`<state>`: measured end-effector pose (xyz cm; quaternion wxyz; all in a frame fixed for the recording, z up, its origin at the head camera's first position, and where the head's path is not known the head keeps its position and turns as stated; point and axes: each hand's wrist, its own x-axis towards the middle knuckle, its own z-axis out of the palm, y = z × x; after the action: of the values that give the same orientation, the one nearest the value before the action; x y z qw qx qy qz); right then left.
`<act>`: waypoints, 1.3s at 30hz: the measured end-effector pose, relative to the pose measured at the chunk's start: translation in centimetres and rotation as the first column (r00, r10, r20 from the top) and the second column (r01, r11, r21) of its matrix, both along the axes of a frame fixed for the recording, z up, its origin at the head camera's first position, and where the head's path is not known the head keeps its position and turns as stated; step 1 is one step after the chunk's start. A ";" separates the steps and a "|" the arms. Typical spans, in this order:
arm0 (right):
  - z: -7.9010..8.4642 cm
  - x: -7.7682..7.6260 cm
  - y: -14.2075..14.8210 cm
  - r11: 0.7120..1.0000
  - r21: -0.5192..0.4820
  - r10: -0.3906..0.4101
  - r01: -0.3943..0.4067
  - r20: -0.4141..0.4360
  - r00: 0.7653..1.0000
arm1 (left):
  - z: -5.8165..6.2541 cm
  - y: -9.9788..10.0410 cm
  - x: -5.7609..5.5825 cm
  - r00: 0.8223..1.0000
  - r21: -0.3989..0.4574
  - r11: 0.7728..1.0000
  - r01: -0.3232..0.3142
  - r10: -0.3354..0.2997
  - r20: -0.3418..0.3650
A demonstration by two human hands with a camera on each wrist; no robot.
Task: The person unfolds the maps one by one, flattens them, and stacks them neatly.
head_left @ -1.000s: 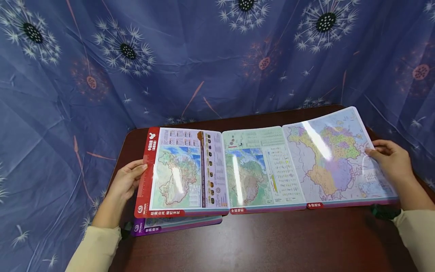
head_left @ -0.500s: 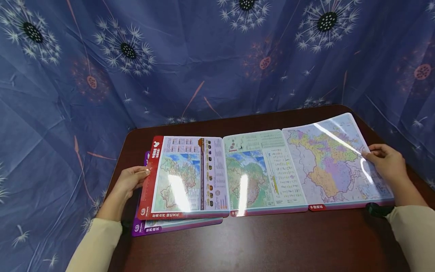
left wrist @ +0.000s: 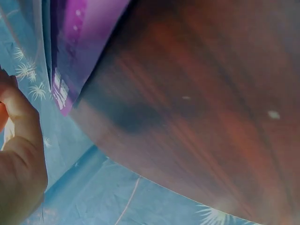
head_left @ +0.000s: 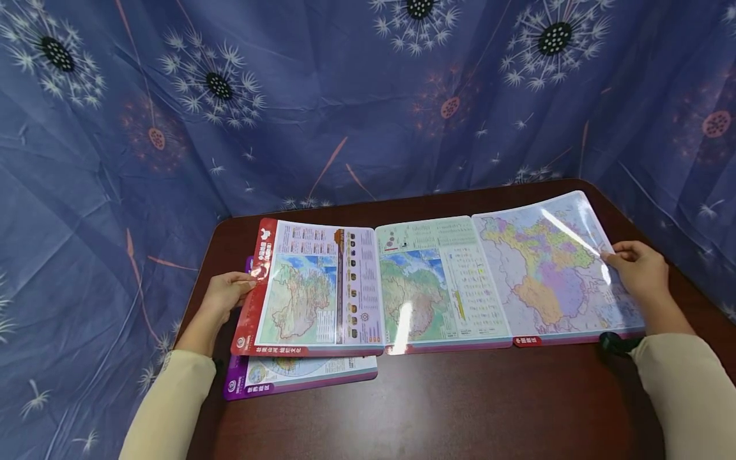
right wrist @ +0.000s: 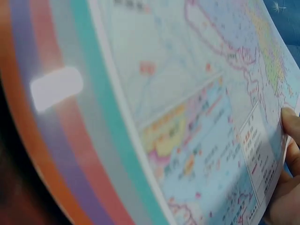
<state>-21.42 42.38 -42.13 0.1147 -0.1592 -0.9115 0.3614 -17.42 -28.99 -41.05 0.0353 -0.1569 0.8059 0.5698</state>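
Note:
A glossy fold-out map (head_left: 431,287) with three panels is spread out between both hands. My left hand (head_left: 223,299) pinches the red left edge of its first panel between thumb and fingers. On the far side, my right hand (head_left: 639,271) pinches the right edge of the third panel, which shows a coloured political map and tilts up at its outer end. In the right wrist view, the thumb (right wrist: 289,123) presses on the map face, and coloured bands run along its lower edge. A purple-edged map (head_left: 310,377) lies under the first panel, mostly hidden by it.
The dark wooden table (head_left: 437,409) carries the maps. A blue curtain (head_left: 322,102) with dandelion prints hangs behind the table and along its sides. A dark band (head_left: 618,344) sits at the right wrist.
The right hand and third panel have shifted left and a bit lower. The left hand with the red edge dipped, then rose slightly. More of the purple-edged map shows now.

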 end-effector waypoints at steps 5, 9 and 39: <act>0.4 -1.6 -1.3 0.996 0.004 -0.089 0.089 0.013 0.996 | 0.2 0.4 -1.2 0.995 -0.017 0.995 -0.094 0.093 -0.039; 1.2 -2.9 -2.7 0.983 -0.040 -0.178 0.177 -0.004 0.984 | 0.1 0.6 -2.2 0.981 -0.058 0.981 -0.187 0.183 -0.072; 2.8 -6.5 -7.6 0.998 0.052 0.018 -0.026 0.147 0.989 | -1.6 2.5 -6.7 0.850 -0.227 0.839 -0.495 0.413 -0.326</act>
<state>-27.95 34.74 -39.36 0.0476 -0.1721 -0.9287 0.3251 -24.17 -26.45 -42.68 -0.2342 -0.2711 0.8195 0.4472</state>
